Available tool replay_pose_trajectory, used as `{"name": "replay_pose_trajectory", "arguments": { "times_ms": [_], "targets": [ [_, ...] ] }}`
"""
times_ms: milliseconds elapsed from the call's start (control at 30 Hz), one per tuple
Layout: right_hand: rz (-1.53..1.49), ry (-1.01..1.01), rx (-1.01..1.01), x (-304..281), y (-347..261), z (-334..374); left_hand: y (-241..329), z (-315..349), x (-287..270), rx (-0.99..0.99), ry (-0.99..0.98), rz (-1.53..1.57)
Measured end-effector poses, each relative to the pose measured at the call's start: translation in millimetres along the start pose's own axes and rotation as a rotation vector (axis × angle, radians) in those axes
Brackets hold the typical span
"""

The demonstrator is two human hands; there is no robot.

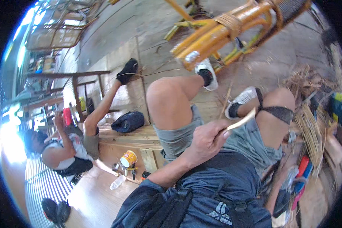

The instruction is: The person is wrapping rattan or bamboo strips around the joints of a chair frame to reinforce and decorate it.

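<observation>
One hand [206, 141] only is showing, your left, and it is closing its fingers around the near end of a flat rattan strip [240, 122]; your right hand is not appearing. The strip is jutting past the grip toward your strapped knee [277, 110], unsupported. In my judgement it is risking a kink or slipping, since nothing beyond the grip is steadying it.

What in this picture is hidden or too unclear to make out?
- Right hand: not in the head view; the right forearm runs down behind the dark bag toward the lower edge.
- Left hand: its fingers curl over the near end of the flat pale strip.
- Rattan chair frame: cut off by the top edge.
- Small things by the yellow cup: too small to tell.
</observation>
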State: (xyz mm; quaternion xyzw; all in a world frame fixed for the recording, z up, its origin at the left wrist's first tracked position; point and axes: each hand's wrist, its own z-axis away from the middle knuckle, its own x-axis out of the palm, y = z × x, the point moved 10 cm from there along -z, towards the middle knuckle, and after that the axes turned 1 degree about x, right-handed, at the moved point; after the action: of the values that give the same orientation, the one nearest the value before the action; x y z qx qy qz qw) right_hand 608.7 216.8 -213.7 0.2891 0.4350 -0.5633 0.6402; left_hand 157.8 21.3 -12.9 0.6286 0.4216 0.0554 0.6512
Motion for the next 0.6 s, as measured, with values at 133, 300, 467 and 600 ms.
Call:
{"name": "replay_pose_trajectory", "arguments": {
  "times_ms": [133, 300, 467, 600],
  "targets": [
    [-0.075, 0.25, -0.205, -46.5, -50.6, 44.4, 15.0, -36.0, -9.2, 0.041, 0.073, 0.206],
    [-0.574, 0.11, -0.486, -106.0, -242.5, 19.6, 46.2, -57.3, 26.8, 0.012, -0.117, 0.426],
    [-1.562, -0.626, -0.613, -104.2, -414.2, 57.7, 68.8, -69.7, -26.3, 0.209, 0.083, 0.051],
    [-1.394, -0.823, -0.713, -111.0, -482.1, 69.5, 28.9, -74.0, -94.5, -0.141, 0.4, 0.168]
  ]
}}
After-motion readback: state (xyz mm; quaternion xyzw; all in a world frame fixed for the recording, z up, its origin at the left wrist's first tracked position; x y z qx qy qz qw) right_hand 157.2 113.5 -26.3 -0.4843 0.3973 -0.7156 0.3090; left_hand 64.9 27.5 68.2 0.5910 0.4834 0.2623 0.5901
